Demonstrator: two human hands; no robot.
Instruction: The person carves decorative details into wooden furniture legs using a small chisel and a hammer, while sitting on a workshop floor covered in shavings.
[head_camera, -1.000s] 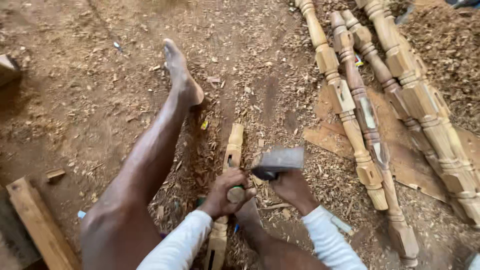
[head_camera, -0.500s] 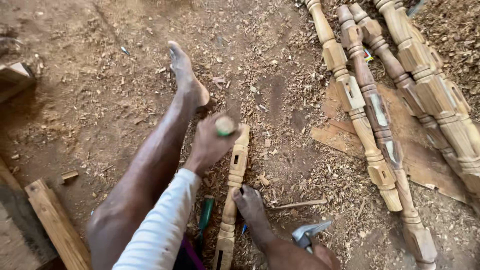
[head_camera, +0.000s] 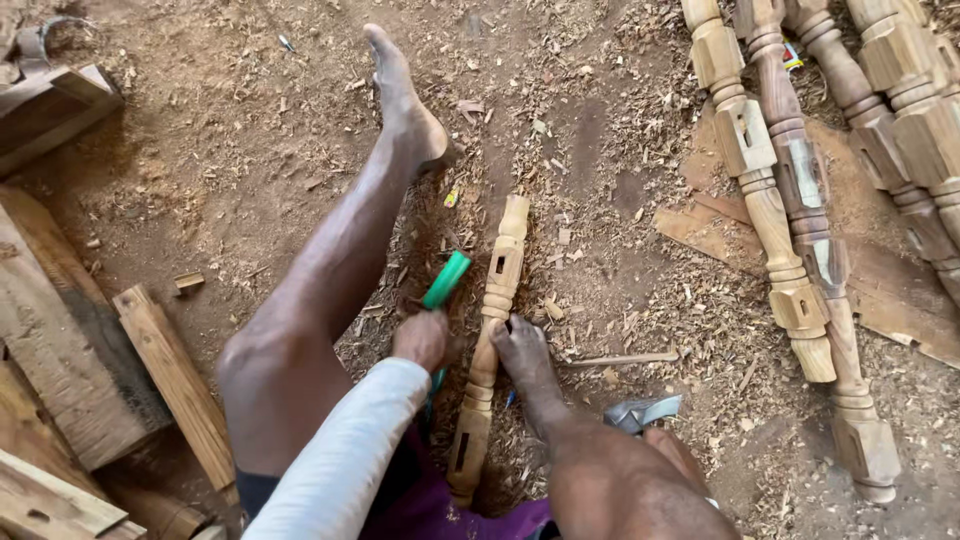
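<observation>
Nearest the camera, the right hand was mostly hidden behind the right shin; it seemed to be wrapped around the handle of a grey metal hammer-like tool, though how firmly the fingers closed could not be told. The left hand, at the end of a white sleeve, was closed around a green-handled chisel, its green handle pointing away from the body. Just right of it lay a pale turned wooden spindle with square mortised blocks, stretched lengthwise on the sawdust-strewn dirt floor. The right foot pressed on its middle. The left foot rested farther out. Rough planks lay to the left. Beyond, at the right, a row of finished carved wooden posts lay side by side.
</observation>
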